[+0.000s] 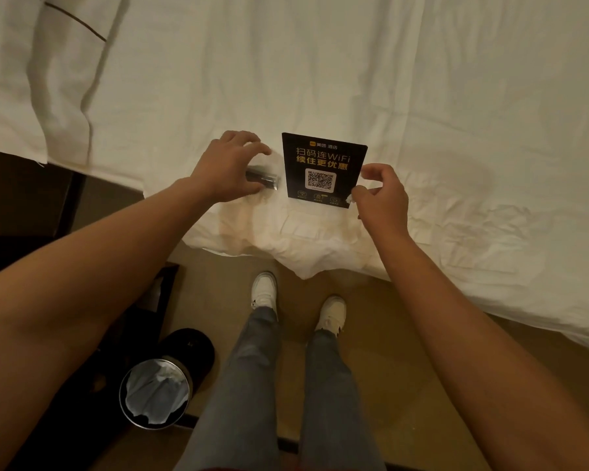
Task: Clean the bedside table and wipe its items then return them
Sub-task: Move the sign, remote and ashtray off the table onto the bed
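A black WiFi sign [323, 169] with a QR code stands tilted on the white bed sheet [422, 113] near the bed's edge. My left hand [230, 164] curls around a short dark shiny bar [262, 178] just left of the sign; what the bar is I cannot tell. A bit of white tissue [274, 158] shows beside those fingers. At the sign's lower right corner my right hand [381, 195] pinches a small white wipe scrap [350, 198], with its fingertips at the sign's right edge.
A dark bedside unit [21, 212] stands at the left. A metal bin with a plastic liner [155, 394] sits on the floor by my left leg, with a black round object [193, 345] behind it. A pillow [48, 62] lies at the top left.
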{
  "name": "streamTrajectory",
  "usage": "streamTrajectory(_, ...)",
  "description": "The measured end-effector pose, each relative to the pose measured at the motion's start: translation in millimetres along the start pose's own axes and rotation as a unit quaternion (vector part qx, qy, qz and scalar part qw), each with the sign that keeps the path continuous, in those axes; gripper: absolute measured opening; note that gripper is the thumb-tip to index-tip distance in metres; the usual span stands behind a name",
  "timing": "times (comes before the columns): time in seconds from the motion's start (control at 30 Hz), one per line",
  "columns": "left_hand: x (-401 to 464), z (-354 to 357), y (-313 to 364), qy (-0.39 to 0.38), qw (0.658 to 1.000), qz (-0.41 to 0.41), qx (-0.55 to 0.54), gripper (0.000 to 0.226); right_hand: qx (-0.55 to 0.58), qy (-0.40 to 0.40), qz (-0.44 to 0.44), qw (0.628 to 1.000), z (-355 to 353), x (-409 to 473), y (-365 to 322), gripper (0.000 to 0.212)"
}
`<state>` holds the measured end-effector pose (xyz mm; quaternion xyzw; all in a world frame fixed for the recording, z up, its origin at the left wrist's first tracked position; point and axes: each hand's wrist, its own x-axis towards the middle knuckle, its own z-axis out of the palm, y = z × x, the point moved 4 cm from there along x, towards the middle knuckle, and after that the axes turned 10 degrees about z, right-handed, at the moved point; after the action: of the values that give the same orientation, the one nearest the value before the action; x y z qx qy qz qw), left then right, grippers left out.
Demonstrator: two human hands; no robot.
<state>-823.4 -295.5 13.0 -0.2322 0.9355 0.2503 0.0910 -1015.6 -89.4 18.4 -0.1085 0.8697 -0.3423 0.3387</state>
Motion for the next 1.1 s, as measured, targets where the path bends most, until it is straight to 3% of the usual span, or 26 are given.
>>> streamTrajectory(0.37, -33, -16, -9, 0.06, 0.998, -0.024, 0.007, 0.072, 0.028, 0.057, -0.037, 0.997, 2, -20, -9, 0.041)
streamTrajectory(0.5, -51, -22, -10, 0.122, 0.991, -0.054, -0.017, 0.081, 0.017, 0.129, -0.064, 0.989, -11, -35, -17, 0.047)
streamTrajectory(0.63, -81, -30, -19, 0.171, 0.979, -0.115, -0.013, 0.084, -0.007, 0.18, -0.182, 0.967, -25, -59, -33, 0.051)
streamTrajectory(0.77, -116, -20, -18, 0.197, 0.968, -0.155, -0.01, 0.081, -0.021, 0.145, -0.297, 0.944, -18, -85, -51, 0.051)
streamTrajectory(1.1, -209, -8, -17, 0.268, 0.924, -0.272, -0.015, 0.07, -0.069, -0.018, -0.37, 0.926, 32, -129, -72, 0.046)
